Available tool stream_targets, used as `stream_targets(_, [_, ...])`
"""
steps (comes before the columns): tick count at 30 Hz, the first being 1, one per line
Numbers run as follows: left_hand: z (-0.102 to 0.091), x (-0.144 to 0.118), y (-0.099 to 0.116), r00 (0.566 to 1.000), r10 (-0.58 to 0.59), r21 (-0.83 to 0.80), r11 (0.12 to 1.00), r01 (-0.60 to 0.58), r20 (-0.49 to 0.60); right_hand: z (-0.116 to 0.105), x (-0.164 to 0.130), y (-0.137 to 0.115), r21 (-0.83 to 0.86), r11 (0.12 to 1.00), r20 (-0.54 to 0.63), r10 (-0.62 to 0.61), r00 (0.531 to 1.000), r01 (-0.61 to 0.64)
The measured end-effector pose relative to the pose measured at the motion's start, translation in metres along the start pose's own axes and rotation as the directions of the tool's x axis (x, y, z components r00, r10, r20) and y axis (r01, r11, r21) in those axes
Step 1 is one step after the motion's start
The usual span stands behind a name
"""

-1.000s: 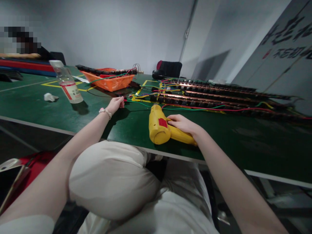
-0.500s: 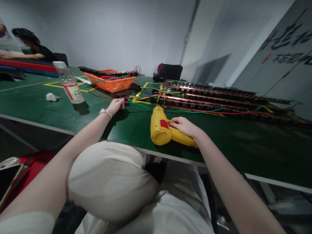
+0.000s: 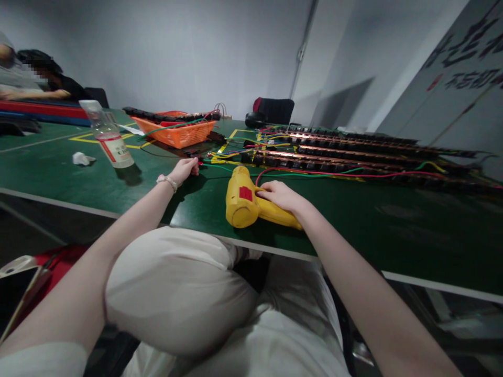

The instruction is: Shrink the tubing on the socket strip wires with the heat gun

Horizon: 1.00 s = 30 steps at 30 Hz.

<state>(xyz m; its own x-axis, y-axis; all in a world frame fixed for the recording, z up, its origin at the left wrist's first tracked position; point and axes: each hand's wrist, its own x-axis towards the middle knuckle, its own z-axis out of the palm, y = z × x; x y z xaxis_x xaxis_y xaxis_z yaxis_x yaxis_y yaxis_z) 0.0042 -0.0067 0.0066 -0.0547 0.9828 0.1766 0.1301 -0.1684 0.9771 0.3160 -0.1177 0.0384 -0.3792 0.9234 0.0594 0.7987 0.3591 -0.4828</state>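
Yellow heat gun, handle gripped in right hand, left hand, fingers pinched on green wire, orange basket beyond.

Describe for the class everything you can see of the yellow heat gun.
The heat gun has a fat, rounded yellow body that looks like plastic, with a red patch on its side. Its narrower, ridged nozzle points away from the wearer, towards the wires; its round back end faces the wearer. The handle slants off to the right, gripped by the right hand. It is near the table's front edge; whether it touches the top or is running cannot be told.
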Motion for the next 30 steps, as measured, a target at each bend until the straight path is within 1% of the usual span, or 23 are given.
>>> stream_targets(3, [0.0,0.001,-0.001,1.0,0.005,0.016,1.0,-0.005,0.005,0.01,0.012,-0.015,-0.006,1.0,-0.008,-0.025,1.0,0.025])
stream_targets(7, [0.002,0.001,-0.001,1.0,0.015,0.047,0.999,-0.014,-0.008,0.021,0.023,-0.034,-0.086,0.996,-0.053,-0.041,0.998,0.037])
stream_targets(11, [0.002,0.0,0.002,0.999,0.044,0.099,0.994,-0.043,-0.014,0.031,0.03,-0.052,-0.108,0.99,-0.031,-0.092,0.995,0.088])
stream_targets(15, [-0.002,-0.002,0.003,0.999,0.038,0.17,0.985,-0.039,0.008,0.038,0.036,-0.067,-0.129,0.985,-0.02,-0.121,0.992,0.117])
stream_targets(17, [-0.004,-0.002,0.002,0.999,0.03,0.183,0.982,-0.033,0.022,0.04,0.039,-0.071,-0.135,0.984,-0.019,-0.117,0.993,0.113])
stream_targets(20, [-0.003,-0.002,0.001,0.999,0.038,0.155,0.987,-0.043,0.037,0.042,0.04,-0.071,-0.122,0.985,-0.02,-0.121,0.992,0.118])
stream_targets(25, [0.0,-0.002,0.002,0.997,0.073,0.12,0.99,-0.075,0.022,0.042,0.039,-0.068,-0.096,0.986,-0.023,-0.141,0.99,0.138])
stream_targets(30, [-0.001,-0.008,0.006,0.992,0.104,0.156,0.981,-0.114,0.075,0.041,0.039,-0.068,-0.071,0.987,-0.022,-0.143,0.99,0.141])
